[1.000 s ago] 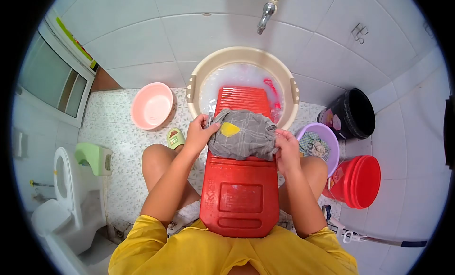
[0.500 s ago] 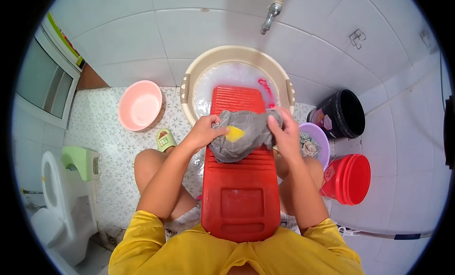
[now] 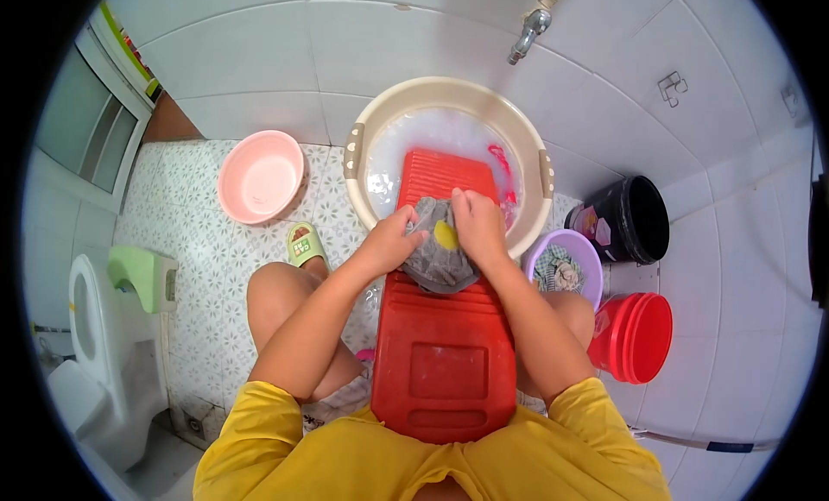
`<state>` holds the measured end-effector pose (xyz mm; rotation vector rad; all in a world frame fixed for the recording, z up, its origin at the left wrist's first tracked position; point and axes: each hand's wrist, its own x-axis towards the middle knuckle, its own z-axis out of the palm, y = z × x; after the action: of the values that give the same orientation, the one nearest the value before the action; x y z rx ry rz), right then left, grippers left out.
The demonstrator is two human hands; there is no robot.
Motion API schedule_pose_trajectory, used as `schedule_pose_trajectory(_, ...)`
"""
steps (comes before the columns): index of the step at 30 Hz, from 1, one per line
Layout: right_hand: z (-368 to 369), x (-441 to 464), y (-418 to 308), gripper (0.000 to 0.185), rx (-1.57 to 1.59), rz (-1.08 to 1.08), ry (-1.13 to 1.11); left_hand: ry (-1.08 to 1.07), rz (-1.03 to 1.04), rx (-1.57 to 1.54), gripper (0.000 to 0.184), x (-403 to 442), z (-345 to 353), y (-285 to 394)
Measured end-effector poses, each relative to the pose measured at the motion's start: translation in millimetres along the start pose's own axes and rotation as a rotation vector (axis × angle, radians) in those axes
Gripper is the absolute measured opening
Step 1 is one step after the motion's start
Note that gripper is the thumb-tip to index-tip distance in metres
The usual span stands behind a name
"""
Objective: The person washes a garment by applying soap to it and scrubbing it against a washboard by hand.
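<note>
A wet grey cloth (image 3: 439,266) with a yellow patch (image 3: 446,234) lies bunched on the ridged part of a red washboard (image 3: 446,328). My left hand (image 3: 393,240) is closed on the cloth's left edge. On the other side, my right hand (image 3: 480,226) grips its upper right edge, fingers curled. The board slopes from my lap into a large beige basin (image 3: 358,190) of cloudy, sudsy water. Something bright pink (image 3: 500,157) lies in the water at the basin's right side. I cannot tell whether the yellow patch is part of the cloth.
Left of the basin stands a pink basin (image 3: 259,177). At right are a purple basin (image 3: 589,259) holding cloths, a black bucket (image 3: 635,220) and a red bucket (image 3: 630,337). A tap (image 3: 529,37) projects from the wall. A green stool (image 3: 142,277) and white toilet (image 3: 108,354) stand far left.
My hands have drawn closer together and the cloth is bunched narrower. My right hand has moved inward from the cloth's right end. The view has shifted slightly.
</note>
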<state>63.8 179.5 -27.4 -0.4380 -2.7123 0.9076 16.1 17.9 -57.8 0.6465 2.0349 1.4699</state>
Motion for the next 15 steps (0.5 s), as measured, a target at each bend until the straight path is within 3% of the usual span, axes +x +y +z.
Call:
schedule_pose_trajectory(1,0,-9,-6,0.036,0.061,-0.07,0.027,0.023,0.048,0.023,0.02,1,2,-6)
schedule_pose_trajectory(2,3,-21,-12,0.035,-0.088,-0.235,-0.062,0.022,0.044,0.024,0.02,4,5,-17)
schedule_pose_trajectory(4,16,-23,-12,0.034,-0.137,-0.318,-0.045,0.064,0.269,0.012,0.02,10,6,-23)
schedule_pose_trajectory(5,22,-24,-9,0.034,-0.188,-0.404,-0.026,0.064,0.267,0.014,0.02,10,4,-27)
schedule_pose_trajectory(6,24,-15,1,0.034,-0.186,-0.405,-0.025,-0.042,0.091,0.007,0.019,3,-3,-6)
schedule_pose_trajectory(7,21,1,11,0.034,-0.252,-0.206,0.005,-0.146,-0.083,0.002,0.018,0,-7,7)
schedule_pose_trajectory(8,18,11,20,0.034,-0.317,-0.008,0.037,-0.146,-0.076,0.009,0.018,-1,-8,8)
schedule_pose_trajectory(11,3,14,25,0.035,-0.249,0.025,0.033,-0.15,-0.098,-0.064,0.017,-1,-6,7)
schedule_pose_trajectory(15,3,-8,-15,0.035,0.006,-0.102,-0.007,-0.12,0.064,-0.062,0.017,-2,-3,0)
